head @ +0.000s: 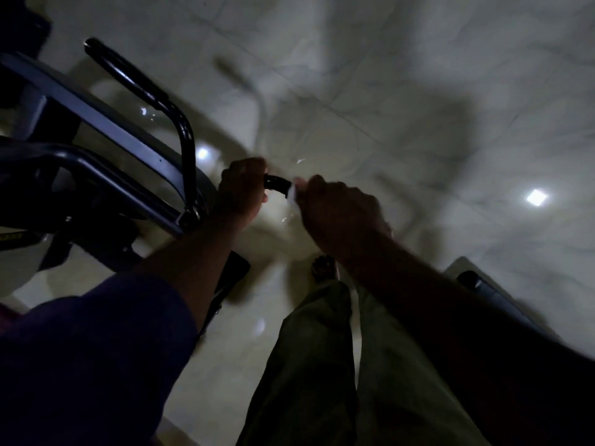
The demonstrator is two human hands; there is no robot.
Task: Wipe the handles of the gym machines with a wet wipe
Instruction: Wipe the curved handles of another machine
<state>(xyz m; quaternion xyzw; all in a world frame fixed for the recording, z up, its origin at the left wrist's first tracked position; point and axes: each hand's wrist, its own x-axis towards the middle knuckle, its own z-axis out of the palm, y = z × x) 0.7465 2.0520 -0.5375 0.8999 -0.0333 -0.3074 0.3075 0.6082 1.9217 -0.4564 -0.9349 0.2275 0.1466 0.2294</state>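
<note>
In dim light the left hand (242,185) is curled tight round a short handle (276,184), black, which sticks out past the near right edge of the gym machine (106,123). The right hand (338,214) pinches a white wet wipe (293,194) in its curled fingers, and the wipe touches the short handle's free end. A long handle (128,75), also black, rises at the machine's far edge, untouched. Underneath are a glossy tiled floor (418,91) and olive trousers (309,365)

Person wearing dark blue sleeve (96,342) on left arm, reaching mid-forearm; left hand (240,188) and right hand (338,214) going ungloved; olive-green trousers (309,365) covering legs; footwear too dim to tell.
</note>
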